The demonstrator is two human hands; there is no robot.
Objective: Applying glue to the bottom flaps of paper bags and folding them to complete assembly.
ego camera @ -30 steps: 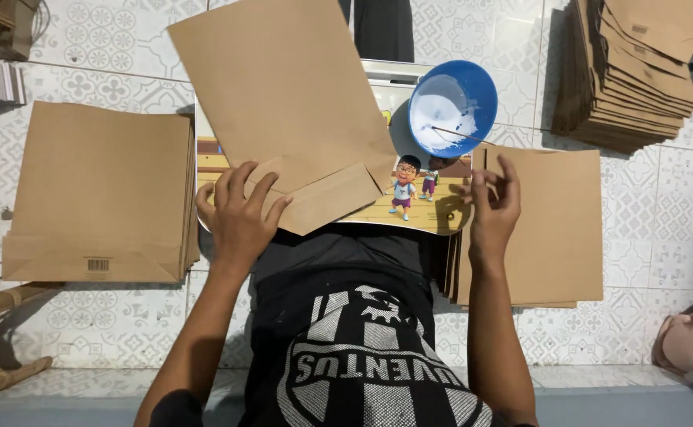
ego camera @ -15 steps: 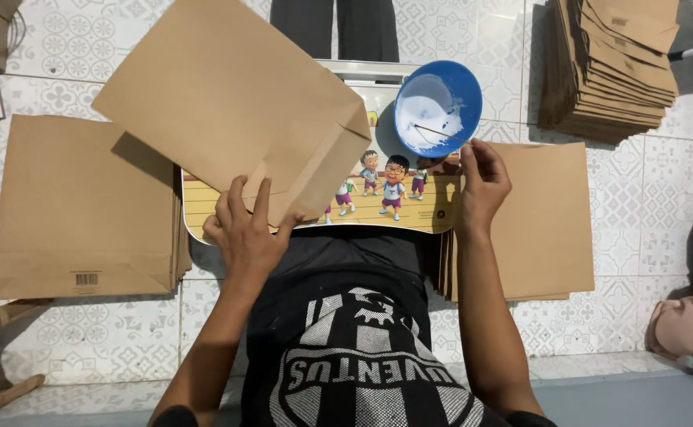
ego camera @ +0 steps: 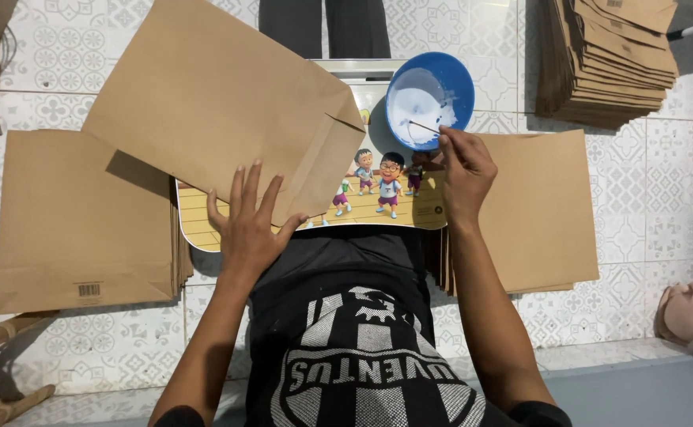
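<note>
My left hand, fingers spread flat, has pushed the brown paper bag further left over the cartoon board. My right hand, now pinching a thin stick, has moved to the blue bowl.

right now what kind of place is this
Probably a home floor used as a small paper-bag workshop. Flat brown paper bags lie stacked on the patterned white tile floor, left and top right. A round blue bowl of white paste sits beside a cartoon-printed lap board.
</note>
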